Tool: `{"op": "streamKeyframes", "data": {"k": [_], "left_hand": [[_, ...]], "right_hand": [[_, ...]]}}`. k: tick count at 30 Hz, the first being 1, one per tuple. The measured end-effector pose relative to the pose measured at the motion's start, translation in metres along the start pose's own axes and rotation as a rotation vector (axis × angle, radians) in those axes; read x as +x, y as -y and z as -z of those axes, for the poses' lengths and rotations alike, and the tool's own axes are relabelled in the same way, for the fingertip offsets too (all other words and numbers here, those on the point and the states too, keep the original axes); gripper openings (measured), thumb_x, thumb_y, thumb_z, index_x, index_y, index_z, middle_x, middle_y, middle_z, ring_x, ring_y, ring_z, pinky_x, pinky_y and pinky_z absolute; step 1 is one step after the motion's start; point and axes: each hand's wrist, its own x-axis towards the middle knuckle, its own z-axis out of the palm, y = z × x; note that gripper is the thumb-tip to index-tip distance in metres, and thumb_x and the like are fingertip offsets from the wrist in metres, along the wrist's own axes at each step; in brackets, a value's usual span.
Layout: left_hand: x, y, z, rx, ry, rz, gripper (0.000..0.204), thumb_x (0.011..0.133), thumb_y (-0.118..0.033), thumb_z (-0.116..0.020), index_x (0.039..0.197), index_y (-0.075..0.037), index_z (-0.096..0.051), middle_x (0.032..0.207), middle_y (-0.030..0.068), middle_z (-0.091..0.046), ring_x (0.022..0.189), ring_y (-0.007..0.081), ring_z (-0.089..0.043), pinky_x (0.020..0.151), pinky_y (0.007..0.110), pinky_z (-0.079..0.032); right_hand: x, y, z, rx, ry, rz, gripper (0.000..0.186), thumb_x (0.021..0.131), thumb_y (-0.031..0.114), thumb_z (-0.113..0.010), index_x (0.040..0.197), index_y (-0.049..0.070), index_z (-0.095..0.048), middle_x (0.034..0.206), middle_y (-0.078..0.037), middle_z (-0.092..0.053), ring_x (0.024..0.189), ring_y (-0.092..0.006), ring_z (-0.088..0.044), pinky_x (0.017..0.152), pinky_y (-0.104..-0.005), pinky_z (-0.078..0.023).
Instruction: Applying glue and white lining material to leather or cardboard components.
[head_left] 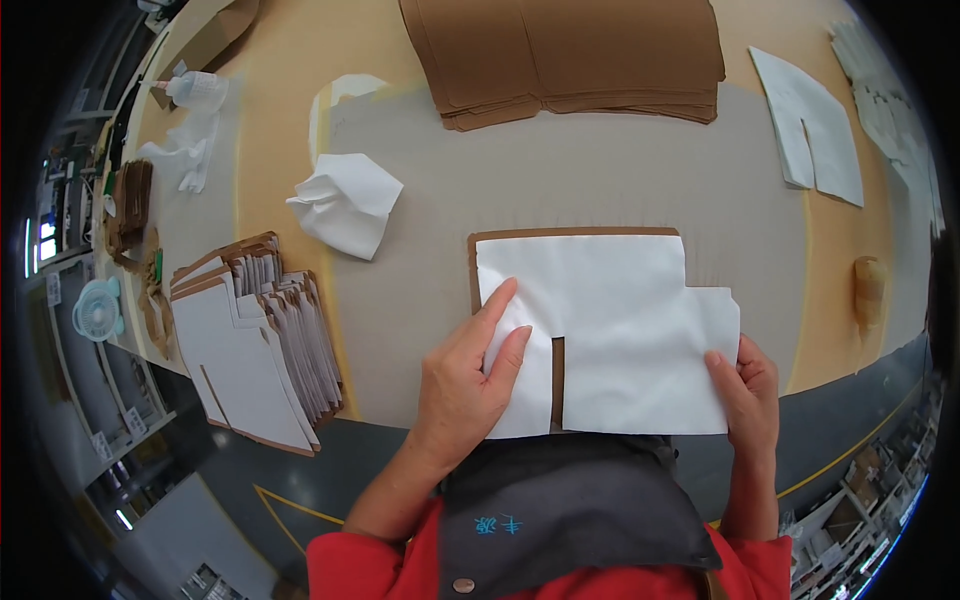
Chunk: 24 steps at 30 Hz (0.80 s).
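In front of me lies a white cut sheet (625, 330) with a stepped upper right corner and a narrow slot at its near edge. Under it is a brown piece (474, 270), showing along the far and left edges and through the slot. My left hand (468, 375) rests on the left part of the sheet, index finger and thumb stretched apart. At the sheet's right edge my right hand (745, 388) grips it, thumb on top and the other fingers behind the edge. The near edge reaches the table edge by my dark apron (560, 510).
Slotted white pieces with brown backs form a leaning stack (245, 350) at left. Brown sheets are piled (580, 60) at the far side. A crumpled white sheet (348, 205) lies left of centre. More white sheets (808, 125) lie far right. A squeeze bottle (198, 92) is far left.
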Motion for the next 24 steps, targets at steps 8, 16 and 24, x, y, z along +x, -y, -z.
{"op": "streamKeyframes", "data": {"k": [8, 16, 24], "left_hand": [[0.000, 0.001, 0.000, 0.048, -0.014, -0.041, 0.043, 0.093, -0.009, -0.068, 0.134, -0.003, -0.059, 0.075, 0.0112, -0.058, 0.057, 0.0179, -0.047, 0.055, 0.032, -0.044], [0.002, 0.003, -0.003, 0.105, -0.060, -0.153, 0.044, 0.091, -0.005, -0.068, 0.134, 0.000, -0.059, 0.072, 0.0123, -0.057, 0.060, 0.0204, -0.056, 0.058, 0.034, -0.048], [0.000, 0.008, -0.005, 0.135, -0.083, -0.224, 0.045, 0.091, -0.006, -0.069, 0.134, 0.002, -0.058, 0.072, 0.0129, -0.057, 0.060, 0.0222, -0.056, 0.059, 0.035, -0.048]], "right_hand": [[-0.001, 0.001, -0.001, 0.014, 0.001, 0.001, 0.024, 0.098, 0.008, -0.059, 0.117, -0.007, -0.063, 0.099, -0.005, -0.069, 0.083, -0.0054, -0.062, 0.073, -0.0212, -0.050], [-0.001, -0.001, -0.002, 0.006, 0.008, -0.001, 0.024, 0.098, 0.009, -0.059, 0.118, -0.006, -0.063, 0.098, -0.004, -0.069, 0.081, -0.0043, -0.061, 0.072, -0.0204, -0.050], [-0.002, -0.004, -0.001, -0.037, 0.002, 0.019, 0.024, 0.098, 0.010, -0.060, 0.116, -0.005, -0.063, 0.096, -0.003, -0.068, 0.080, -0.0034, -0.059, 0.070, -0.0198, -0.048]]}}
